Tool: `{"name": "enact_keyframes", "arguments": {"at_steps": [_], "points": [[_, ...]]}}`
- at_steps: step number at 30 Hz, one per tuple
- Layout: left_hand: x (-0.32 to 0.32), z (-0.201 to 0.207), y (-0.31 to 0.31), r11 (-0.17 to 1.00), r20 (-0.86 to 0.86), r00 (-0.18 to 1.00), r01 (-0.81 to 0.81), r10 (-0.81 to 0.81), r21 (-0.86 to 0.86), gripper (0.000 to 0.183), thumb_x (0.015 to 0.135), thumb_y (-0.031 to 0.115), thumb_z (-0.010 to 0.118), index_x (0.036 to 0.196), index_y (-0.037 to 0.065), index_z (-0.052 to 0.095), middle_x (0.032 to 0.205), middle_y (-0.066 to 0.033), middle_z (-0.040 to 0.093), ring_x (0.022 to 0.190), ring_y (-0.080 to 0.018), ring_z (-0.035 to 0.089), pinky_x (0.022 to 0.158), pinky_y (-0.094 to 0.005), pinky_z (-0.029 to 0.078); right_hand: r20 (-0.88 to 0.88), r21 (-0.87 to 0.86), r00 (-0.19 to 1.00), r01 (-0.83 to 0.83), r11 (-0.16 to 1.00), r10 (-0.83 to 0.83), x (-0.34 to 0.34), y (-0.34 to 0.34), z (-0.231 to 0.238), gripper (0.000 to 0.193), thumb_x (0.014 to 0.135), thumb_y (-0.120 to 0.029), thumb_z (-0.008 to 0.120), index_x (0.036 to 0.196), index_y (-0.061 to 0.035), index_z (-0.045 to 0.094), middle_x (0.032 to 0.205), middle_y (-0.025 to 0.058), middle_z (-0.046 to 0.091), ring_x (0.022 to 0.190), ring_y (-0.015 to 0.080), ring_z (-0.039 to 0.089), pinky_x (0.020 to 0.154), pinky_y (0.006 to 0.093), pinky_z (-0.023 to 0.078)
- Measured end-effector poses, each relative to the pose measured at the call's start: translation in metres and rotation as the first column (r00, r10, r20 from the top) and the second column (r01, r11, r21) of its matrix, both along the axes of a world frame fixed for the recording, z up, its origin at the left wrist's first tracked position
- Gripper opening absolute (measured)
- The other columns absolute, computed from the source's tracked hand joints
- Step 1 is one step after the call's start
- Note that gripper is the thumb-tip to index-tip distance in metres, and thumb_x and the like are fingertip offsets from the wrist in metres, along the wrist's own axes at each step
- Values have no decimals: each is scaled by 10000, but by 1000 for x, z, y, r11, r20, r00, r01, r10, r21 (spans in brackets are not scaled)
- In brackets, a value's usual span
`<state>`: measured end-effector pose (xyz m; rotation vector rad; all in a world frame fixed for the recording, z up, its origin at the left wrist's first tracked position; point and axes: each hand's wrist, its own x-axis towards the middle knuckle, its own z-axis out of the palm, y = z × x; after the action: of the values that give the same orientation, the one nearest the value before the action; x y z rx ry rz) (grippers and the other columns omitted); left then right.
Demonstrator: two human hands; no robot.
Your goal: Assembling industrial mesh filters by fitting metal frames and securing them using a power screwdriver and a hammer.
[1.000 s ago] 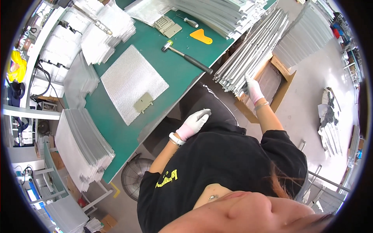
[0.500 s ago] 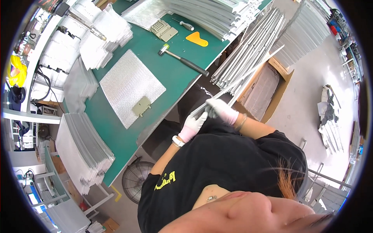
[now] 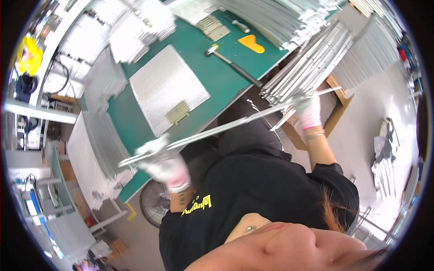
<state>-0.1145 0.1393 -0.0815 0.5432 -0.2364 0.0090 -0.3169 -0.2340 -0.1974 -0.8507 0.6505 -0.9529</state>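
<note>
Both my gloved hands hold one long thin metal strip (image 3: pixel 217 128) that runs across my lap from lower left to upper right. My left hand (image 3: pixel 165 162) grips its left end near the front edge of the green table (image 3: pixel 212 77). My right hand (image 3: pixel 308 110) grips its right end beside a slanted stack of similar metal strips (image 3: pixel 312 61). On the table lies a square sheet of silver mesh (image 3: pixel 167 92) with a small tan latch plate (image 3: pixel 177 112) at its near edge.
A hammer (image 3: pixel 230 63), an orange scraper (image 3: pixel 252 43) and a grey block (image 3: pixel 214 27) lie on the table's far part. Stacks of metal panels (image 3: pixel 97 144) stand to the left. A wooden crate (image 3: pixel 337 101) sits on the floor at right, a fan (image 3: pixel 153 203) below the table.
My hands were together on the strip at my lap. Now they have moved apart, left hand to the lower left, right hand up to the right, with the strip stretched between them.
</note>
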Motion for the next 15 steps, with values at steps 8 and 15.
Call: {"name": "enact_keyframes", "arguments": {"at_steps": [8,15], "points": [[34,47,101,892,377,924,-218,59,396,429,1085,421,382,877,86,552,514,32,361,417,-106,328,446,-296,312,525,-111,844,198,974,-111,-28,-61,156,199,994,-158,536,805,-99,517,726,30,479,642,147,493,823,365,461],[4,-7,64,858,155,985,-18,-72,514,430,1088,424,376,908,68,536,571,19,393,440,-107,351,492,-312,391,273,-198,926,-212,957,262,138,92,223,320,1033,-312,519,1018,4,565,825,97,611,753,195,637,706,281,544]]}}
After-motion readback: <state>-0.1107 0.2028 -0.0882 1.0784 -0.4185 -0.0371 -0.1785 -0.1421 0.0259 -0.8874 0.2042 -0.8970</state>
